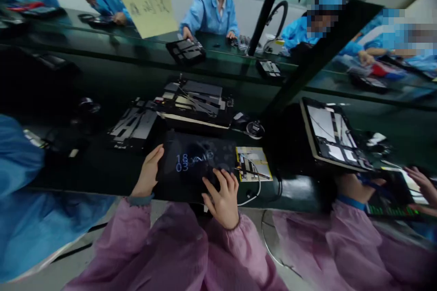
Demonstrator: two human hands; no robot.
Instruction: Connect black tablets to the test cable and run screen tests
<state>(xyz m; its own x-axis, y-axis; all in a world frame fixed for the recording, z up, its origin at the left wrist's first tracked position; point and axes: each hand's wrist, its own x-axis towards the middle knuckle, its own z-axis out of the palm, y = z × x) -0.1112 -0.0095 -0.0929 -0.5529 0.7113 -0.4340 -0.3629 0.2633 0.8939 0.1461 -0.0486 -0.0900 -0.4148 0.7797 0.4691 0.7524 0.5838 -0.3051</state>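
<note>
A dark tablet [194, 159] lies flat on the green bench in front of me, its screen lit with blue digits. My left hand [147, 173] grips its left edge, thumb on the glass. My right hand [222, 195] rests on the lower right of the screen with fingers spread, fingertips touching the glass. A small yellow-white board [253, 163] with wires sits against the tablet's right side. A white cable [254, 193] loops from it toward me. Both my sleeves are pink.
Behind the tablet lie an opened tablet chassis [196, 102] and a flat metal frame [134, 125]. At the right a person in pink sleeves [355, 186] handles another open tablet [332, 134]. A dark slanted post [307, 68] crosses the bench. Blue-coated people sit along the far side.
</note>
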